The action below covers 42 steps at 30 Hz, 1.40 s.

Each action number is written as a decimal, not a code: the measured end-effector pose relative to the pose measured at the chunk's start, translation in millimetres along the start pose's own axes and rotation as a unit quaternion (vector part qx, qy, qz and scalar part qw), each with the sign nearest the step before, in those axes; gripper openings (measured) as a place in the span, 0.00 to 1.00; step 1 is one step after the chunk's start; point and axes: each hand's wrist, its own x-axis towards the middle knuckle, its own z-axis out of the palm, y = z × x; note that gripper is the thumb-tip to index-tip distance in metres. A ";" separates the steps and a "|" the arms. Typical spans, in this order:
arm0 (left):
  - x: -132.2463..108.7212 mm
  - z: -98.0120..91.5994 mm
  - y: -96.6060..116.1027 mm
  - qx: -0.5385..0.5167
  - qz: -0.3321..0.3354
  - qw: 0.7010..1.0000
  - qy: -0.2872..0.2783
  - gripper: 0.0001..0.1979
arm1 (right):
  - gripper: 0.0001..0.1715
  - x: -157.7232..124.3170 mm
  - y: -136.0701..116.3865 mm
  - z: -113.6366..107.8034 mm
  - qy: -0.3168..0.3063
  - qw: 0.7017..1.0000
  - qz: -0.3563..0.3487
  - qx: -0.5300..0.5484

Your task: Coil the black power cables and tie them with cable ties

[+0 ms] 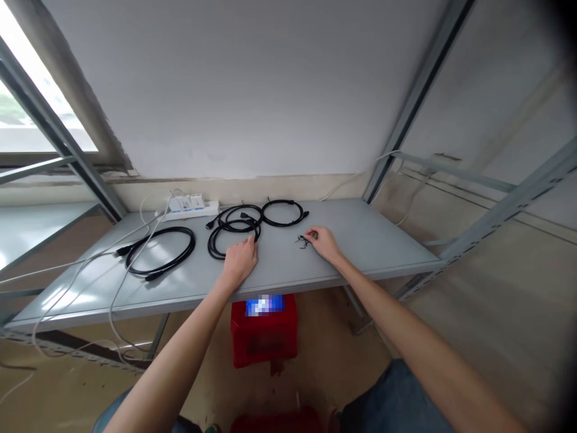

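My left hand (241, 260) is closed at the near right edge of a coiled black cable (214, 248) on the grey shelf (279, 263); its fingertips seem pressed on the loop. My right hand (321, 240) pinches at a small pile of short black ties (303, 242) lying on the shelf to the right. Behind the near coil, a second black coil (234, 207) overlaps it, and a third coil (283, 225) adjoins that one on the right. A separate, larger black cable coil (192, 249) lies at the left.
A white power strip (205, 208) with plugs stands at the shelf's back left. White cords (118, 291) cross the left side and hang over the front edge. Metal uprights (406, 114) flank the shelf. Below is a red stool (264, 340).
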 end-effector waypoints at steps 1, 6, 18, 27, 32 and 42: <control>-0.3 -0.3 0.1 -0.001 0.000 1.000 -0.001 0.18 | 0.13 0.0 0.5 0.1 0.003 1.000 0.008 0.018; -1.0 0.2 -0.1 -0.012 0.006 1.000 -0.007 0.19 | 0.20 4.7 9.4 3.3 0.022 0.991 0.038 0.123; -2.1 -0.2 1.6 0.000 0.015 1.000 -0.010 0.18 | 0.23 4.5 12.4 -0.4 0.049 0.981 0.062 0.177; -3.1 0.1 2.7 0.012 0.020 1.000 -0.004 0.18 | 0.24 4.8 16.4 3.5 0.068 0.959 0.101 0.255; -3.1 0.1 3.0 0.013 0.016 1.000 -0.006 0.18 | 0.24 2.0 13.2 1.7 0.058 0.954 0.107 0.273; -4.7 -1.7 4.0 0.024 0.015 1.000 -0.007 0.18 | 0.27 -1.1 8.9 1.5 0.069 0.946 0.089 0.303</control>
